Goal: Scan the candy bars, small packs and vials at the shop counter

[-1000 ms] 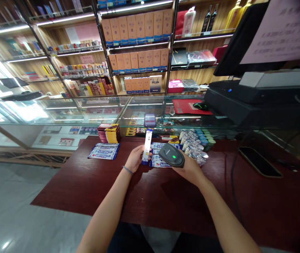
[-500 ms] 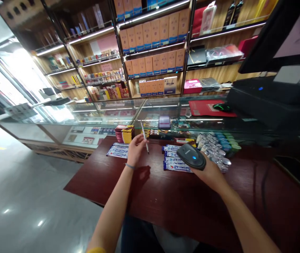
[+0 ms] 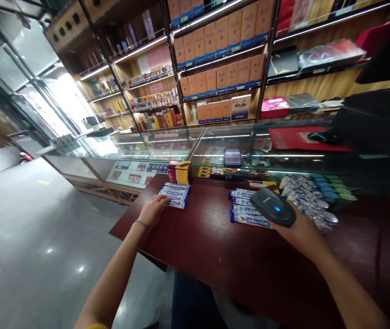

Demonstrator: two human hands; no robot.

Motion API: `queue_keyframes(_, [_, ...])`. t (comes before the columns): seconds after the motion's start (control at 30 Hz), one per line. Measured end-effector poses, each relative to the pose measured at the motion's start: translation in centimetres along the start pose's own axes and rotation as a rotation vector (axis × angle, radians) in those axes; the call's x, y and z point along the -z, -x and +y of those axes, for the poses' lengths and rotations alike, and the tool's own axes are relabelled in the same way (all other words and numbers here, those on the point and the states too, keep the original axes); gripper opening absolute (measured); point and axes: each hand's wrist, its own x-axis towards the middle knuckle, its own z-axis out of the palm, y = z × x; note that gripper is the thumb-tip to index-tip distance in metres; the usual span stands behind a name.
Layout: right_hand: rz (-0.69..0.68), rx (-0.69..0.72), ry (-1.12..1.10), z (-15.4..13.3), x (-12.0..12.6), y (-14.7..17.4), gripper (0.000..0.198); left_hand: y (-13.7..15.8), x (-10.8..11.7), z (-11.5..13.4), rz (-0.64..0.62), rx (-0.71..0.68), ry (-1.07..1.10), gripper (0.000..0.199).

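My left hand (image 3: pixel 152 209) lies at the near left end of a group of blue-and-white wrapped packets (image 3: pixel 177 195). Its fingers are stretched out and touch the closest packet, with their tips partly hidden. A dark handheld barcode scanner (image 3: pixel 273 208) is in my right hand (image 3: pixel 301 233), whose fingers wrap its grip out of sight. The scanner's blue light is lit, and its head is above a second row of blue-and-white packets (image 3: pixel 246 214), covering their right ends. Behind the left group rises a stack of red-and-yellow packs (image 3: pixel 180 172).
The dark red wooden table (image 3: pixel 201 242) adjoins a glass display counter (image 3: pixel 167 137). Silver-topped containers (image 3: pixel 309 196) and green-lidded ones (image 3: pixel 342 189) crowd the right side. Farther back are a red mat (image 3: pixel 291 137), a computer mouse (image 3: pixel 321 137) and shelves of orange boxes (image 3: pixel 222 36).
My left hand has moved left and down from mid-air, where it held a thin white packet, onto the left group. My view has turned left; the scanner stays over the right row.
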Motion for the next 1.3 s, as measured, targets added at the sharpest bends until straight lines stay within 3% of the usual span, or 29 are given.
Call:
queue_keyframes(0.4, [-0.004,-0.023,-0.001,-0.4,0.1,0.2,0.052,-0.5,-2.6,-2.2,-0.041,0.042,0.095,0.039])
queue_keyframes(0.63, [0.022,0.000,-0.013,0.5,-0.2,0.1,0.054,-0.5,-2.6,-2.1,-0.045,0.038,0.120,0.040])
queue_keyframes(0.83, [0.061,-0.021,-0.023,-0.3,0.3,0.0,0.050,-0.9,-2.6,-1.2,0.002,0.050,0.159,0.042])
queue_keyframes(1.0, [0.091,-0.035,-0.105,-0.5,0.9,-0.3,0.052,-3.9,-2.6,3.1,0.078,-0.001,0.274,0.040])
queue_keyframes(1.13, [0.127,0.008,-0.189,-0.2,1.3,-0.6,0.055,-7.5,-3.1,8.7,0.152,-0.050,0.385,0.038])
queue_keyframes(1.3, [0.157,0.010,-0.225,-0.1,1.6,-0.6,0.064,-11.1,-4.4,16.2,0.142,-0.180,0.476,0.035])
